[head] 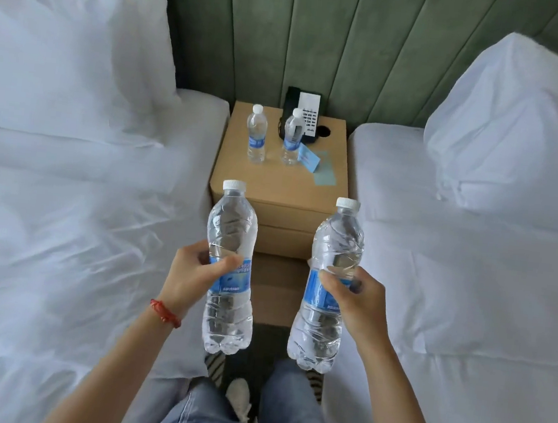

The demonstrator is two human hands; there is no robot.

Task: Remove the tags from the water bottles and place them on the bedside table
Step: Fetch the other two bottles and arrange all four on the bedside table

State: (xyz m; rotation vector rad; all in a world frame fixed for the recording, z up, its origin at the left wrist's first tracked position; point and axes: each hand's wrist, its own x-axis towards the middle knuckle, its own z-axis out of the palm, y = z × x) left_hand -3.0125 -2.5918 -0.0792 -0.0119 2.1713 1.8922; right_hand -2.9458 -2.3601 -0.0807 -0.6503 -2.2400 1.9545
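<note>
My left hand (192, 271) grips a clear water bottle (232, 234) with a blue label and white cap, held upright in front of the tan bedside table (273, 190). In my right hand (357, 302) is a second, matching bottle (333, 251), also upright. Both are held over the gap between the beds, short of the table. Two more bottles stand on the table top: one at the left (256, 135), one in the middle (293, 137). A light blue tag (308, 159) leans beside the middle bottle, and a pale green card (324, 171) lies flat next to it.
A black and white telephone (306, 116) stands at the back of the table beside a round hole (324, 132). White beds with pillows flank the table at left (66, 189) and right (473, 249). A green padded headboard (323, 37) rises behind. My knees in jeans fill the bottom.
</note>
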